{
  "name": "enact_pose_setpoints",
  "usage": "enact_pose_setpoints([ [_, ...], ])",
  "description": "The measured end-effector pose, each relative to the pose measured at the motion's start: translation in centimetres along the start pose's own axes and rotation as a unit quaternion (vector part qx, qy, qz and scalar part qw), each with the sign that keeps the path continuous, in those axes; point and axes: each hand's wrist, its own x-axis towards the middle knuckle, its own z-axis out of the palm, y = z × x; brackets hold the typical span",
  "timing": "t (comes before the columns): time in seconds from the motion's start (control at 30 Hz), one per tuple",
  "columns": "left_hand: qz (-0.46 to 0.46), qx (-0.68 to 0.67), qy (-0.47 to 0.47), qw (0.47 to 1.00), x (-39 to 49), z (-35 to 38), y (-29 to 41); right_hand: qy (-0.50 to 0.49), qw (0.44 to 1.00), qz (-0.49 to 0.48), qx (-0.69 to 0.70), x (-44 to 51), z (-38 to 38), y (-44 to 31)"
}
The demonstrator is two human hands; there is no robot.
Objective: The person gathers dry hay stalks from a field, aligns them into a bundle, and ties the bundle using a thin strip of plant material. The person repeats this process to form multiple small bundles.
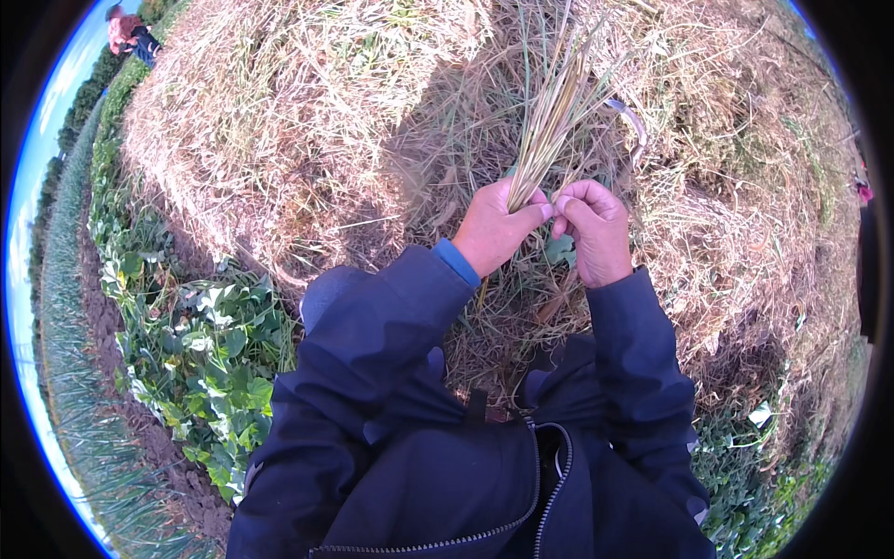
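Observation:
My left hand (504,225) is closed around the lower ends of a bundle of dry grass stalks (552,126), which fans out away from me. Close beside it, my right hand (594,227) pinches a thin stalk between thumb and fingertips, near the left thumb. The fingertips of both hands almost meet. Just beyond the right hand, a curved blade (634,126), apparently a sickle, lies on the cut grass; its handle is not plain to see. A heap of dry cut grass (293,133) spreads under and around both hands.
Green leafy vines (209,342) grow at the left, beside bare soil (157,454) and rows of tall narrow-leaved plants (66,335). More green plants (740,468) stand at the lower right. Another person (129,35) is at the far upper left. A dark object (866,272) shows at the right rim.

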Motion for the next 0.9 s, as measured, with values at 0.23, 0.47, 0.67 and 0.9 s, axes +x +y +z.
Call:
enact_pose_setpoints([
  [0.23, 0.004, -0.004, -0.002, 1.0, 0.04, -0.1, -0.09, -0.006, 1.0, 0.004, 0.017, 0.12, -0.15, 0.25],
  [0.47, 0.02, -0.025, 0.001, 0.999, 0.07, 0.14, -0.35, -0.016, 0.998, 0.046, 0.047, 0.39, -0.44, 0.12],
  [0.67, -0.027, -0.095, -0.029, 0.995, -0.01, 0.07, 0.44, -0.026, 0.995, 0.064, 0.076, 0.36, -0.65, 0.13],
  [0.9, -0.077, -0.079, -0.017, 0.994, 0.12, -0.16, 0.23, 0.001, 0.998, 0.041, 0.05, 0.39, -0.41, -0.03],
])
